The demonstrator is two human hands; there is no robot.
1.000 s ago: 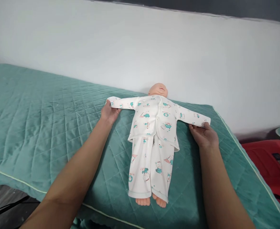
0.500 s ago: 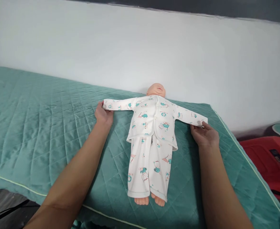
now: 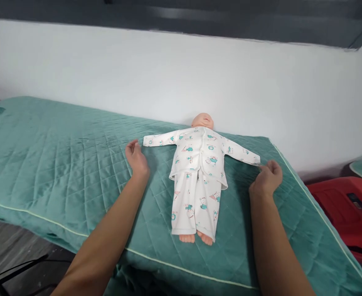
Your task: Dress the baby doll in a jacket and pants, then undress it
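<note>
A baby doll (image 3: 203, 121) lies on its back on a teal quilted bed (image 3: 60, 164), dressed in a white printed shirt (image 3: 199, 154) and matching trousers (image 3: 195, 205), sleeves spread wide, bare feet showing at the hems. My left hand (image 3: 137, 158) hovers just left of the doll's left-side sleeve cuff, fingers loosely curled and apart, holding nothing. My right hand (image 3: 267, 176) sits beside the other cuff, fingers bent, its fingertips at the sleeve end; it grips nothing that I can see.
A white wall (image 3: 181, 78) runs behind the bed. A red plastic object (image 3: 344, 205) stands to the right beyond the bed's edge. Dark floor and black cables show at the lower left. A round hole in the cover lies at the far left.
Both hands have let go of the sleeve cuffs and drawn back a little. The view has lifted and pulled away from the doll.
</note>
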